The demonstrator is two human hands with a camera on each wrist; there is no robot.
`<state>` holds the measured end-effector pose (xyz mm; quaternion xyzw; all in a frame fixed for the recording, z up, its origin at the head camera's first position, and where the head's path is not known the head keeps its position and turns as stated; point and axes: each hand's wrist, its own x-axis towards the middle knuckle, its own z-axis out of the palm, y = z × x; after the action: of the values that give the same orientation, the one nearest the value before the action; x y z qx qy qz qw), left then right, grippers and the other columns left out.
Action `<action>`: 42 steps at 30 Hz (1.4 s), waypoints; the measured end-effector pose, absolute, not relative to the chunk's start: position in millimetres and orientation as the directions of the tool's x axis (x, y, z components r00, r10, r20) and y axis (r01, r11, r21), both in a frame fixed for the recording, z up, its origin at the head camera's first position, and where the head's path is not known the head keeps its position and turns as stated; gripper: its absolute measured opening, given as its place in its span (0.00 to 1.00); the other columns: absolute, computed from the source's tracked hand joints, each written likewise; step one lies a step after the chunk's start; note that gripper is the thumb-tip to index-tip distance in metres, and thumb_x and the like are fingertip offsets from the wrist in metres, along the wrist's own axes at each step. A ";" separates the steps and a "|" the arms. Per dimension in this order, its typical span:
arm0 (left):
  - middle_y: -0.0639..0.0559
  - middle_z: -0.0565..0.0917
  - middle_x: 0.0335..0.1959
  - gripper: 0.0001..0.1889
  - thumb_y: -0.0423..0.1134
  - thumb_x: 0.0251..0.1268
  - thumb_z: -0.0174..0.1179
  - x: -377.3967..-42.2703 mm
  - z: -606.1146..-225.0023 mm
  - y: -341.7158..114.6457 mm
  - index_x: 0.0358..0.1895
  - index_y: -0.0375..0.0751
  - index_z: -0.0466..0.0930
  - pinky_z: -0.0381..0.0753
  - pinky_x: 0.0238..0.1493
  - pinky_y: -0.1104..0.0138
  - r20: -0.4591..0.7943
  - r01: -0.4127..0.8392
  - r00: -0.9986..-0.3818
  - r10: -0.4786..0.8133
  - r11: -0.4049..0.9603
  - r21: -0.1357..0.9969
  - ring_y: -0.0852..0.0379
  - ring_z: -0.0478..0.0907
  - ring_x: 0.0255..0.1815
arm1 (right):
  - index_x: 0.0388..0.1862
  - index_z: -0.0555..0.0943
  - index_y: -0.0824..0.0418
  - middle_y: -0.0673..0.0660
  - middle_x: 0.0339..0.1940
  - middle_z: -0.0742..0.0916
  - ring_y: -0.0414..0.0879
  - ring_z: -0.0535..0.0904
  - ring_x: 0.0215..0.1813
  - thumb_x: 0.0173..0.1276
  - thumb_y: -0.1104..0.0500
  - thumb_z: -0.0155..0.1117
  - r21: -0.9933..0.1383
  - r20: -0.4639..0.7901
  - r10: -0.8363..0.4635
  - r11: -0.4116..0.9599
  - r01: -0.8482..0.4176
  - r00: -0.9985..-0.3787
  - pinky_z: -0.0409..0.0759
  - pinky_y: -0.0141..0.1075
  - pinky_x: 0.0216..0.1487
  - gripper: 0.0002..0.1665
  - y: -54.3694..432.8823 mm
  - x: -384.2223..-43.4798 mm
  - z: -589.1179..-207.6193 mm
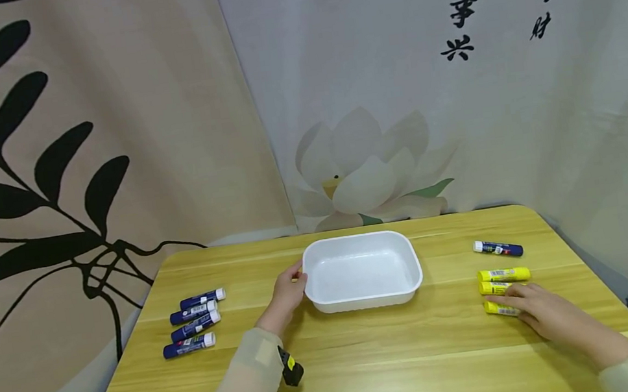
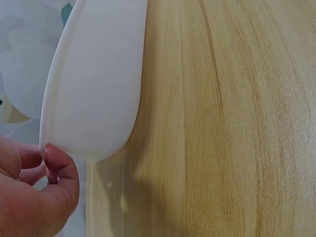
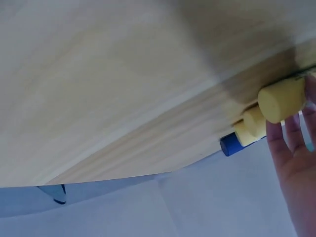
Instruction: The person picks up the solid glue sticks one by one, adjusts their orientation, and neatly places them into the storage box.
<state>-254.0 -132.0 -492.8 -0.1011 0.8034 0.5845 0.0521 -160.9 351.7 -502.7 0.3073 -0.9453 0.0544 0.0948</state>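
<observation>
My left hand [image 1: 290, 296] pinches the left rim of a white plastic tray [image 1: 365, 303] between thumb and fingers; the left wrist view shows the left hand [image 2: 44, 190] at the tray's corner [image 2: 98, 84]. On the right side of the table, my right hand [image 1: 546, 314] has thumb and fingers around the nearest yellow glue stick [image 1: 498, 308]. In the right wrist view that glue stick [image 3: 281, 100] lies between the thumb and fingers of the right hand [image 3: 301, 163]. Two more yellow glue sticks [image 1: 503, 275] lie just behind it, partly covered by the hand in the head view.
A dark blue glue stick with a white cap [image 1: 498, 248] lies behind the yellow ones. Several blue glue sticks [image 1: 195, 328] lie in a column at the table's left. The wooden table [image 1: 393, 363] ends at a printed curtain [image 1: 183, 140] behind.
</observation>
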 end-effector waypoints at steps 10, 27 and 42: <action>0.46 0.68 0.40 0.22 0.33 0.72 0.48 -254.2 -493.0 -132.6 0.68 0.43 0.67 0.75 0.34 0.67 -0.200 -0.222 -0.975 -0.101 0.298 0.929 0.59 0.67 0.29 | 0.70 0.67 0.45 0.48 0.49 0.77 0.41 0.72 0.44 0.56 0.68 0.69 -0.118 0.309 -0.520 0.810 -0.574 -0.797 0.77 0.37 0.38 0.44 318.8 -171.5 -485.4; 0.46 0.69 0.42 0.22 0.33 0.72 0.48 -252.8 -490.9 -132.6 0.68 0.44 0.67 0.73 0.32 0.68 -0.207 -0.228 -0.973 -0.102 0.305 0.924 0.59 0.67 0.29 | 0.71 0.63 0.56 0.63 0.50 0.77 0.50 0.76 0.41 0.62 0.71 0.62 -0.667 0.280 -0.252 0.643 -0.376 -0.926 0.80 0.30 0.33 0.39 238.7 -202.6 -460.0; 0.46 0.68 0.41 0.22 0.33 0.72 0.48 -253.6 -491.7 -132.7 0.68 0.42 0.66 0.76 0.34 0.67 -0.212 -0.231 -0.973 -0.096 0.281 0.932 0.58 0.67 0.31 | 0.75 0.51 0.55 0.67 0.57 0.69 0.50 0.77 0.46 0.67 0.61 0.61 -0.963 -0.128 -0.130 0.253 0.092 -0.983 0.83 0.40 0.40 0.43 174.7 -223.9 -441.5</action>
<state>-253.6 -132.7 -491.7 -0.1025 0.7982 0.5909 0.0570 -223.9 174.7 -441.5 0.0120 -0.7863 0.6110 -0.0909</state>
